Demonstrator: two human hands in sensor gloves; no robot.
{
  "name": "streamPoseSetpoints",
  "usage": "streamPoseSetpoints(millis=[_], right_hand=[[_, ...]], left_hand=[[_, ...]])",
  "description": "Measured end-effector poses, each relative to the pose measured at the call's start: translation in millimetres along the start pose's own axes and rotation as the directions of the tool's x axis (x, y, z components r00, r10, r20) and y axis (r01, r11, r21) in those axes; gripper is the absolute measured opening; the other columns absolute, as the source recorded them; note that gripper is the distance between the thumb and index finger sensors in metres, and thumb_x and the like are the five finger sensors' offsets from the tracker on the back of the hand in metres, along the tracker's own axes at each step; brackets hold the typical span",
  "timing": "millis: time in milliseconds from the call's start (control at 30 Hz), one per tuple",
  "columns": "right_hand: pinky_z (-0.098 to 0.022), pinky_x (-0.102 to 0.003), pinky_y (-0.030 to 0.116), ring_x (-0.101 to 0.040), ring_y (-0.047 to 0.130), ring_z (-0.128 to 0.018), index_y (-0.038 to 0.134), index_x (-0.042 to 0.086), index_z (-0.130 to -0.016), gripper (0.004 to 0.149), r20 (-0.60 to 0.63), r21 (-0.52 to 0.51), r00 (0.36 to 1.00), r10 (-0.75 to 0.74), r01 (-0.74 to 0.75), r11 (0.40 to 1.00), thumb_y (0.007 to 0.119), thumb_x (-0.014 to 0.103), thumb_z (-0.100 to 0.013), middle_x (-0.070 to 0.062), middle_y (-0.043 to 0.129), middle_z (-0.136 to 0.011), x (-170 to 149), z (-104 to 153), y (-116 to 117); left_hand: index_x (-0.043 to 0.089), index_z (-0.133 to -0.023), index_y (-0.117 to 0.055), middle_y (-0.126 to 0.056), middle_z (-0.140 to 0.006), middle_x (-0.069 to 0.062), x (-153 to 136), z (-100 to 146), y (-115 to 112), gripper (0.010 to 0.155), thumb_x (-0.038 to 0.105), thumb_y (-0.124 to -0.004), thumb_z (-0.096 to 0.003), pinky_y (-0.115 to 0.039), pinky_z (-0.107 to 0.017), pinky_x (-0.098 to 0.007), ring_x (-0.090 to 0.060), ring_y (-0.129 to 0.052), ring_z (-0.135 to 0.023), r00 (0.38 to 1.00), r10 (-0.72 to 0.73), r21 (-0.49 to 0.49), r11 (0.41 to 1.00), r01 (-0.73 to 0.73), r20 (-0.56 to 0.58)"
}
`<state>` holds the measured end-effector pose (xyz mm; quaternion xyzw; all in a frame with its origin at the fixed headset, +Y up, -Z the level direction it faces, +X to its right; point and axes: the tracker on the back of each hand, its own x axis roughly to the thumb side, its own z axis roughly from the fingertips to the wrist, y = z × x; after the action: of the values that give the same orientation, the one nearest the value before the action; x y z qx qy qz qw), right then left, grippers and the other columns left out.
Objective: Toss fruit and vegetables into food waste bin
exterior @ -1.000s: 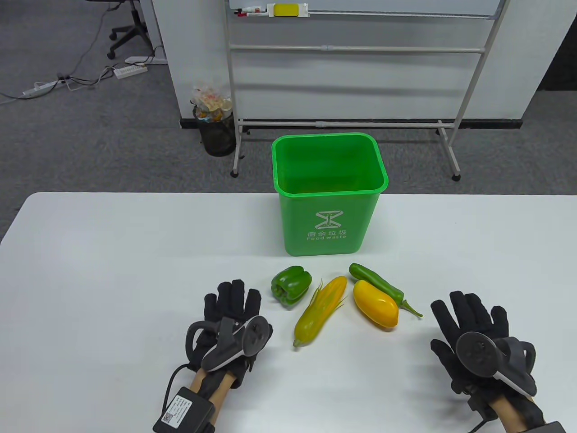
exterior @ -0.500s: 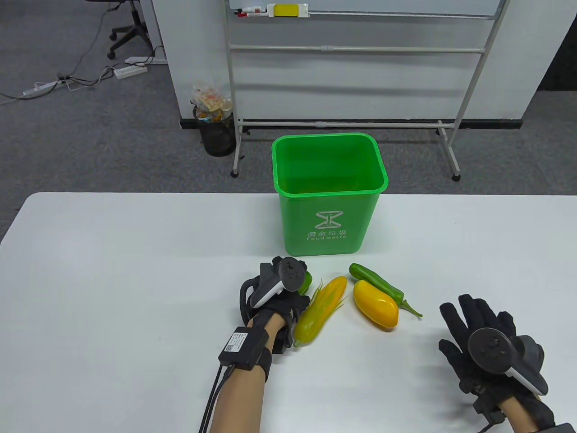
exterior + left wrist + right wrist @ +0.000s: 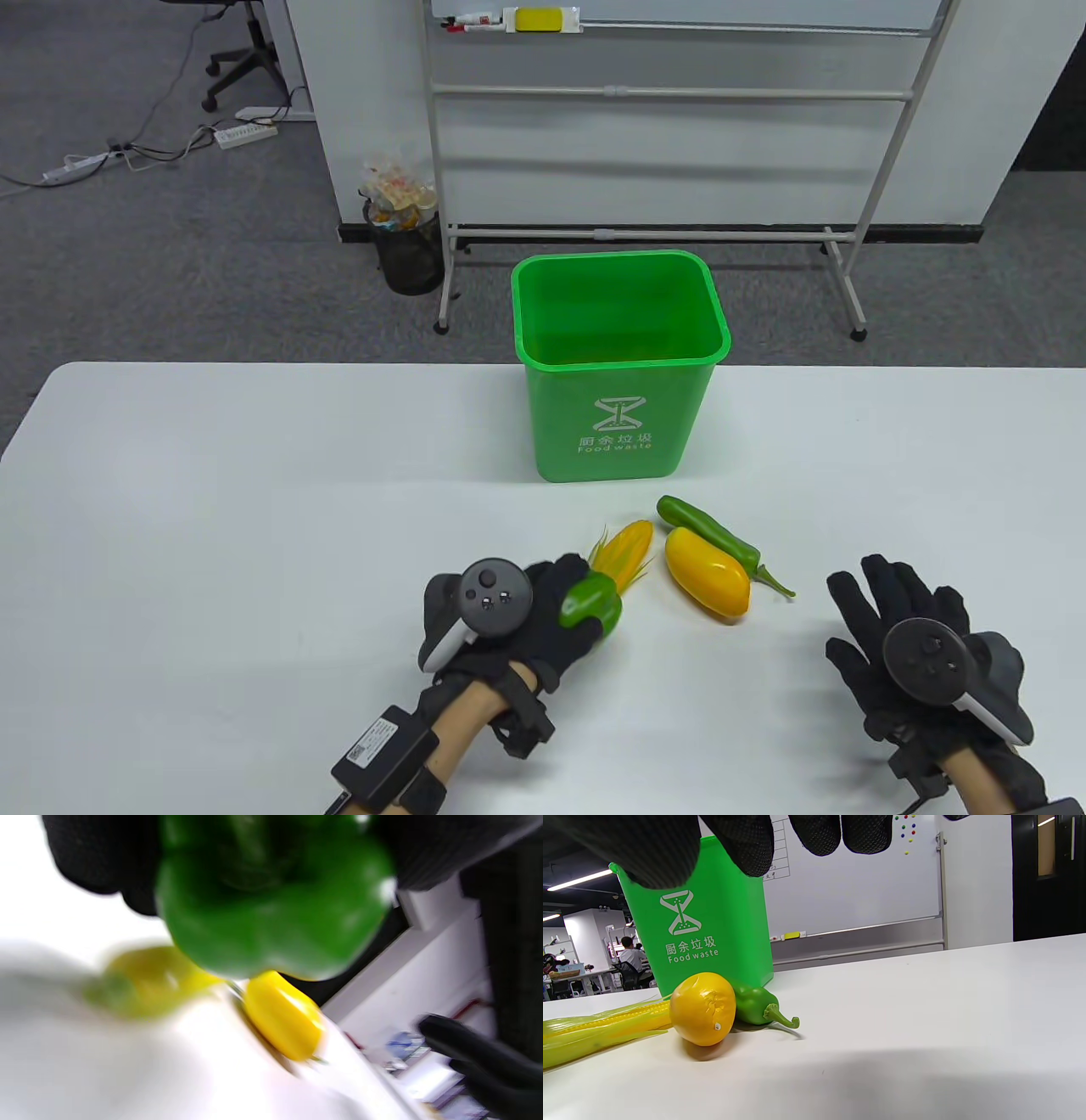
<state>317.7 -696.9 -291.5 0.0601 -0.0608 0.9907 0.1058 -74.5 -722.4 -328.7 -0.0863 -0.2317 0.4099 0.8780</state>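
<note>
My left hand (image 3: 556, 624) grips a green bell pepper (image 3: 591, 602) and holds it above the table, over the lower end of the corn cob (image 3: 626, 548). The pepper fills the left wrist view (image 3: 271, 912). A yellow mango (image 3: 707, 583) and a long green chili (image 3: 717, 536) lie right of the corn. The green food waste bin (image 3: 621, 373) stands behind them with its top open. My right hand (image 3: 891, 620) rests flat on the table at the right, fingers spread, holding nothing. The right wrist view shows the mango (image 3: 703, 1008), chili (image 3: 757, 1008), corn (image 3: 602, 1033) and bin (image 3: 698, 921).
The white table (image 3: 212, 509) stretches wide to the left and right of the bin. Beyond its far edge stand a whiteboard frame (image 3: 662, 229) and a black mesh waste basket (image 3: 410, 246) on the grey floor.
My left hand reached forward onto the bell pepper, took hold of it, then lifted it and drew it back and to the right over the corn. My right hand slid slightly right.
</note>
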Motion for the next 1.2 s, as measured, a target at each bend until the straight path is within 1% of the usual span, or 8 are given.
streamPoseSetpoints(millis=[200, 433, 500, 633, 767, 933, 1067, 1200], right_hand=[[-0.074, -0.076, 0.033, -0.042, 0.044, -0.113, 0.053, 0.029, -0.108, 0.074, 0.015, -0.002, 1.0, 0.007, -0.007, 1.0, 0.074, 0.054, -0.041, -0.009, 0.038, -0.118, 6, 1, 2], [-0.074, -0.076, 0.035, -0.042, 0.046, -0.112, 0.054, 0.029, -0.108, 0.074, 0.039, -0.022, 0.999, 0.0, 0.0, 1.0, 0.074, 0.054, -0.041, -0.01, 0.038, -0.118, 20, 1, 0], [-0.074, -0.076, 0.035, -0.042, 0.046, -0.112, 0.053, 0.029, -0.108, 0.074, 0.045, -0.022, 0.999, 0.005, -0.004, 1.0, 0.073, 0.054, -0.041, -0.01, 0.039, -0.118, 22, 3, 0], [-0.074, -0.076, 0.035, -0.042, 0.046, -0.112, 0.053, 0.029, -0.108, 0.074, 0.041, -0.018, 0.999, -0.013, 0.014, 1.0, 0.074, 0.054, -0.041, -0.01, 0.038, -0.118, 19, 4, -3], [-0.074, -0.076, 0.035, -0.042, 0.046, -0.112, 0.053, 0.028, -0.108, 0.074, 0.034, -0.018, 0.999, -0.036, 0.037, 0.999, 0.074, 0.053, -0.042, -0.01, 0.038, -0.118, 16, 4, -4], [-0.074, -0.076, 0.035, -0.043, 0.047, -0.112, 0.053, 0.028, -0.108, 0.074, 0.035, -0.007, 0.999, -0.031, 0.031, 0.999, 0.074, 0.053, -0.042, -0.01, 0.039, -0.117, 17, 4, -3], [-0.074, -0.076, 0.036, -0.043, 0.047, -0.112, 0.054, 0.027, -0.108, 0.074, 0.042, -0.008, 0.999, -0.032, 0.032, 0.999, 0.074, 0.053, -0.042, -0.01, 0.04, -0.117, 19, 4, -3], [-0.074, -0.076, 0.036, -0.043, 0.047, -0.112, 0.054, 0.027, -0.108, 0.074, 0.043, 0.002, 0.999, -0.028, 0.028, 1.0, 0.074, 0.053, -0.042, -0.01, 0.041, -0.117, 20, 4, -2]], left_hand=[[0.008, -0.102, -0.051, -0.068, -0.097, -0.033, 25, -8, -42, 0.083, 0.065, -0.07, -0.0448, -0.089, -0.044, -0.053, -0.046, -0.101, -0.062, 0.782, 0.622, -0.224, 0.766, -0.602, 0.024], [0.01, -0.106, -0.018, -0.037, -0.111, -0.027, 124, -123, 96, 0.091, 0.069, -0.055, -0.0476, -0.075, -0.066, -0.053, -0.042, -0.081, -0.09, 0.556, 0.801, -0.065, 0.581, -0.811, 0.22], [0.007, -0.098, 0.009, 0.002, -0.107, -0.031, 115, -145, 124, 0.099, 0.073, -0.044, -0.0464, -0.046, -0.075, -0.063, -0.053, -0.04, -0.103, 0.605, 0.789, 0.037, 0.605, -0.795, 0.105], [0.002, -0.101, -0.001, -0.008, -0.106, -0.036, 79, -132, 139, 0.097, 0.071, -0.046, -0.0483, -0.046, -0.069, -0.068, -0.059, -0.04, -0.099, 0.695, 0.714, 0.352, 0.631, -0.691, 0.086], [0.004, -0.104, -0.01, -0.012, -0.107, -0.035, 61, -116, 133, 0.093, 0.068, -0.049, -0.0497, -0.044, -0.069, -0.07, -0.06, -0.04, -0.098, 0.686, 0.725, 0.313, 0.639, -0.703, 0.061], [0.006, -0.106, -0.033, -0.033, -0.108, -0.034, 75, -100, 129, 0.085, 0.063, -0.06, -0.0493, -0.054, -0.065, -0.069, -0.06, -0.055, -0.094, 0.84, 0.541, 0.33, 0.785, -0.524, 0.047], [0.006, -0.106, -0.038, -0.034, -0.108, -0.034, 99, -92, 113, 0.084, 0.062, -0.064, -0.0484, -0.055, -0.065, -0.068, -0.06, -0.054, -0.093, 0.978, 0.209, 0.277, 0.941, -0.194, -0.025], [0.006, -0.104, -0.047, -0.039, -0.107, -0.034, 111, -89, 76, 0.085, 0.058, -0.075, -0.0433, -0.058, -0.063, -0.066, -0.059, -0.058, -0.09, 0.94, -0.28, 0.299, 0.896, 0.33, -0.197]])
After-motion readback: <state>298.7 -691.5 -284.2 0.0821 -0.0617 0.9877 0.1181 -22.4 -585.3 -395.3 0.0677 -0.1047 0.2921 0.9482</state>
